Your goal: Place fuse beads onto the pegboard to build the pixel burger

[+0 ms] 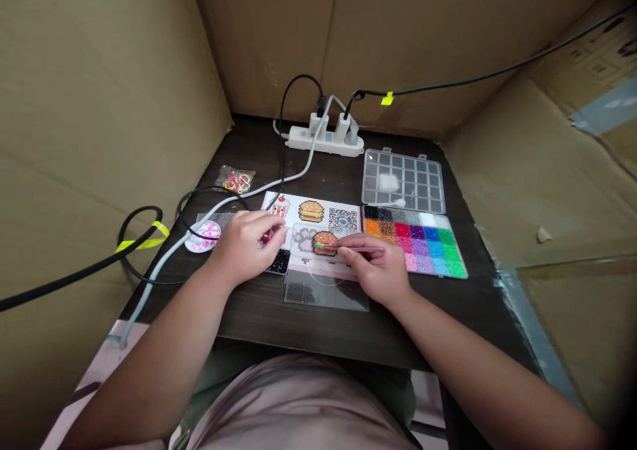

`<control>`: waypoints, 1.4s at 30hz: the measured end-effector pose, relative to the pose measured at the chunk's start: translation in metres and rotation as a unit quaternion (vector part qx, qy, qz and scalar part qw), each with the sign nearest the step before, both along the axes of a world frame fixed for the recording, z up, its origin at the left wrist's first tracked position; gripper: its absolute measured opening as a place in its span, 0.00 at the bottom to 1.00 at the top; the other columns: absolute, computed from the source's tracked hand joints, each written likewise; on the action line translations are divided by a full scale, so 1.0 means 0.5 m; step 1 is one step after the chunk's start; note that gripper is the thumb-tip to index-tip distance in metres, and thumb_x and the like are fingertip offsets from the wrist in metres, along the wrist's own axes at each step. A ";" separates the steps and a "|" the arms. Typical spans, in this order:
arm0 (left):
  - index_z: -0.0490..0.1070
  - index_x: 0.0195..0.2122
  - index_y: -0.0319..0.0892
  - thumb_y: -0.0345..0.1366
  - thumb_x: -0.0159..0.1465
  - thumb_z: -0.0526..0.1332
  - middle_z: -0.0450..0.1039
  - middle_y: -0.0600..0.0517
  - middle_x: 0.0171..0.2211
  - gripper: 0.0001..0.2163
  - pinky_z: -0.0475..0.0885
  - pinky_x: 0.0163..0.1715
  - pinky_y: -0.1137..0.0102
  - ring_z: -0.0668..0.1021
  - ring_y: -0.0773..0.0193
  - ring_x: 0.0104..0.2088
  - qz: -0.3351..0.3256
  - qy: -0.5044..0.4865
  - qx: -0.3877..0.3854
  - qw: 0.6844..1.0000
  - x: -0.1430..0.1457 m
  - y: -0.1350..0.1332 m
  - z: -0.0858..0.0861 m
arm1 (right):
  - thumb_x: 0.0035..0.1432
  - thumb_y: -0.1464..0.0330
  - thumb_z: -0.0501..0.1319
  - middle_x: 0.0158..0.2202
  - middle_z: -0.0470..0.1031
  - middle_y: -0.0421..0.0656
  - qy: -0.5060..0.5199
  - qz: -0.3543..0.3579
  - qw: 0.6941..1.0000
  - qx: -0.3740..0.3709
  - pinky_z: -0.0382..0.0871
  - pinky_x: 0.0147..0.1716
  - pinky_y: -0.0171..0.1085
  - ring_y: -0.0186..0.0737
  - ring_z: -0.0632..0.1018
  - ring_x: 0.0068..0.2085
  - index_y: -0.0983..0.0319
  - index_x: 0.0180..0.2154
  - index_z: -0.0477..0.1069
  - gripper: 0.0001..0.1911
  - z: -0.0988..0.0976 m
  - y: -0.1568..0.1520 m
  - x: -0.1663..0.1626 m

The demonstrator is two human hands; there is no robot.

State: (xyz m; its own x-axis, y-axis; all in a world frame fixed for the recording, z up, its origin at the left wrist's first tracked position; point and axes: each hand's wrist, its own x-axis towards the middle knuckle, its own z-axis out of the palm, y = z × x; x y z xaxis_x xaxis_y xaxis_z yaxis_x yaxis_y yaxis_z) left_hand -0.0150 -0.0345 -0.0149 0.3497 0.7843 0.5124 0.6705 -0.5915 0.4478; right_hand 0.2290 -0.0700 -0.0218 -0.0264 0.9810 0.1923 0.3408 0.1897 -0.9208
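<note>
Flanking dark table (pixel 249 324): cardboard walls (pixel 99 91). Right grip (pixel 381 271) pinching tweezers (pixel 369 249); left grip (pixel 245 245) unclear.

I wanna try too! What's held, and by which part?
The right hand holds a thin, pinkish, stick-like tool around its middle; I can't tell about the left hand.

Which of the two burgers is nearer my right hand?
The lower burger, at the clear pegboard beside your right hand; the upper burger sits farther off, on the printed sheet, left of the QR code.
</note>
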 end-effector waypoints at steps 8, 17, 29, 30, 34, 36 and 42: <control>0.76 0.34 0.41 0.34 0.63 0.59 0.80 0.50 0.32 0.07 0.72 0.36 0.63 0.79 0.62 0.32 0.009 0.003 0.000 1.000 -0.001 0.000 0.000 | 0.53 0.66 0.65 0.32 0.82 0.45 -0.006 0.007 1.000 -0.003 0.78 0.35 0.40 0.43 0.82 0.34 0.60 0.30 0.79 0.05 -0.003 0.000 0.000; 0.76 0.34 0.41 0.34 0.64 0.59 0.79 0.50 0.32 0.07 0.71 0.37 0.64 0.78 0.62 0.31 0.012 0.005 -0.007 1.000 -0.001 -0.002 0.002 | 0.53 0.67 0.65 0.31 0.82 0.45 -0.008 0.006 1.000 0.002 0.78 0.34 0.40 0.42 0.82 0.34 0.60 0.30 0.79 0.05 -0.002 0.000 0.000; 0.76 0.34 0.41 0.34 0.63 0.59 0.79 0.50 0.31 0.06 0.71 0.36 0.64 0.78 0.63 0.31 0.008 0.004 -0.008 1.000 -0.002 0.000 0.002 | 0.53 0.67 0.65 0.31 0.82 0.44 -0.005 0.003 1.000 0.001 0.77 0.34 0.39 0.42 0.82 0.34 0.60 0.31 0.79 0.05 -0.007 -0.001 0.002; 0.76 0.34 0.41 0.34 0.63 0.59 0.79 0.50 0.31 0.06 0.71 0.36 0.64 0.78 0.62 0.31 0.007 0.002 -0.007 1.000 -0.002 0.000 0.001 | 0.53 0.67 0.65 0.31 0.82 0.44 -0.003 0.003 1.000 0.001 0.77 0.34 0.39 0.42 0.82 0.34 0.60 0.31 0.79 0.05 -0.007 -0.001 0.003; 0.76 0.34 0.41 0.34 0.63 0.59 0.79 0.51 0.30 0.07 0.71 0.36 0.64 0.77 0.63 0.29 0.008 0.002 -0.009 1.000 -0.002 0.000 0.000 | 0.53 0.67 0.65 0.31 0.82 0.44 0.005 -0.001 1.000 0.000 0.78 0.34 0.39 0.42 0.82 0.34 0.60 0.30 0.79 0.05 -0.006 0.001 0.002; 0.76 0.34 0.41 0.34 0.64 0.59 0.78 0.51 0.30 0.07 0.71 0.36 0.64 0.77 0.63 0.29 0.009 0.004 -0.010 1.000 -0.002 0.000 0.000 | 0.53 0.67 0.65 0.31 0.82 0.45 0.004 -0.008 1.000 0.000 0.78 0.34 0.39 0.42 0.82 0.34 0.60 0.30 0.79 0.05 -0.005 0.001 0.001; 0.76 0.34 0.40 0.34 0.63 0.59 0.78 0.50 0.30 0.06 0.71 0.36 0.64 0.77 0.63 0.29 0.005 0.003 -0.003 1.000 -0.003 0.000 -0.002 | 0.54 0.67 0.64 0.32 0.82 0.45 -0.009 -0.015 1.000 0.015 0.78 0.36 0.40 0.43 0.82 0.35 0.60 0.31 0.79 0.05 -0.002 0.002 -0.002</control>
